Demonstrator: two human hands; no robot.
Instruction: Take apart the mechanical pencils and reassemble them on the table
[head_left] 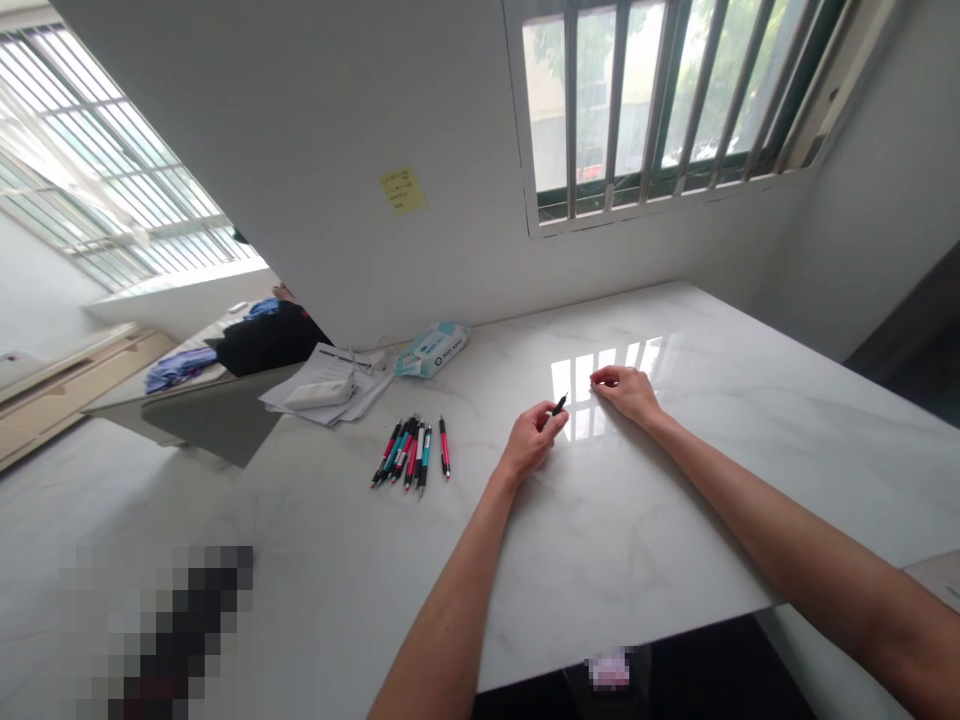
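Over the white marbled table (600,540), my left hand (531,440) is closed around a pen (559,405). Only the pen's black end shows past the fingers; the palm hides the rest. My right hand (626,393) is a short way to the right, its thumb and fingertips pinched together low over the tabletop. Whatever that pinch holds, if anything, is too small to make out. Left of my left hand lies a loose bunch of pens (405,455) in red, teal, white and black. One red and black pen (445,448) lies apart, just right of the bunch.
At the back left are a wet wipes pack (433,350), several paper sheets (352,405) and a white block-shaped object (320,394). A yellow sticky note (403,190) is on the wall. Beyond the left edge, clothes (262,335) lie on another surface. A barred window (660,110) is above the table.
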